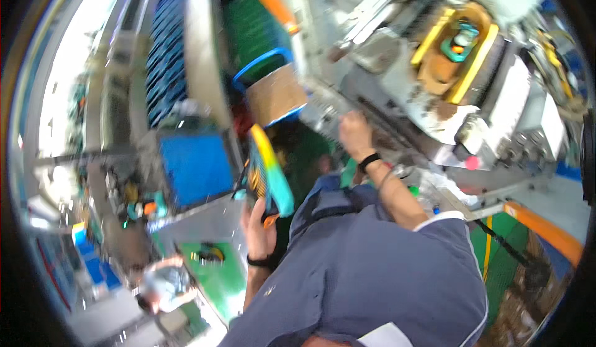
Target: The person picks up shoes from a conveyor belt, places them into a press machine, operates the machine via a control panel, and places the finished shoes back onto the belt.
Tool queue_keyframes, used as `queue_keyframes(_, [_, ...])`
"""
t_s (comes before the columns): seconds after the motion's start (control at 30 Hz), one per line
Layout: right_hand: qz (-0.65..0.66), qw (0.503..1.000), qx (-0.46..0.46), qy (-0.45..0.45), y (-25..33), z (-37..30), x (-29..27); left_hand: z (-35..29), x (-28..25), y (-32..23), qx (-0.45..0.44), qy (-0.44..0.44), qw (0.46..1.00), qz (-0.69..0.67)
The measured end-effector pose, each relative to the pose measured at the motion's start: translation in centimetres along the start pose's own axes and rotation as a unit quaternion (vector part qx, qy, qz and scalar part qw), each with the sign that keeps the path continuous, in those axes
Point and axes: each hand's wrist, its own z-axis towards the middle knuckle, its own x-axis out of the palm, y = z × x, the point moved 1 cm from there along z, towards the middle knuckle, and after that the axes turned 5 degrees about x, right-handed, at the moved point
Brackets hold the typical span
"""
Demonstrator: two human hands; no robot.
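Observation:
My left hand (pixel 258 230), with a black band at the wrist, is raised with its fingers stretched out. It is beside a curved teal, yellow and orange object (pixel 271 172) with a dark grey side; its kind is unclear, and I cannot tell whether the hand touches it. My right hand (pixel 356 134), also banded in black, is near the edge of a grey metal machine bed (pixel 397 120). Its fingers look bent but are smeared by motion, so anything in them is hidden.
Ahead stands a cardboard box (pixel 276 95) in a blue-handled carrier. A yellow-sided tray (pixel 428 52) holds a teal item at the upper right. To the left are a blue panel (pixel 195 168) and dark blue ribbed material (pixel 166 52). Another person (pixel 164 288) is at the lower left.

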Motion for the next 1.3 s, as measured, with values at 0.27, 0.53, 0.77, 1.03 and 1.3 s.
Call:
queue_keyframes(0.27, [-0.095, 0.994, -0.045, 0.017, -1.1, -0.4, 1.0, 2.0, 0.1, -0.4, -0.011, 0.067, 0.998, 0.014])
queue_keyframes(0.53, [-0.010, 0.989, 0.066, 0.129, 1.5, 0.4, -2.9, 4.8, -0.3, -0.3, -0.004, 0.093, 0.995, 0.026])
queue_keyframes(0.77, [0.153, 0.878, 0.091, -0.444, 4.0, -1.3, -36.4, 7.1, 5.5, -3.9, 0.125, 0.316, 0.910, 0.236])
queue_keyframes(1.03, [-0.353, 0.547, 0.045, -0.758, 5.7, -18.5, -79.7, 2.9, 15.2, -5.5, 0.275, 0.483, 0.765, 0.324])
queue_keyframes(1.3, [-0.492, 0.485, 0.204, -0.693, 3.0, -25.9, -89.0, -0.6, 16.8, -3.3, -0.066, 0.492, 0.860, 0.116])
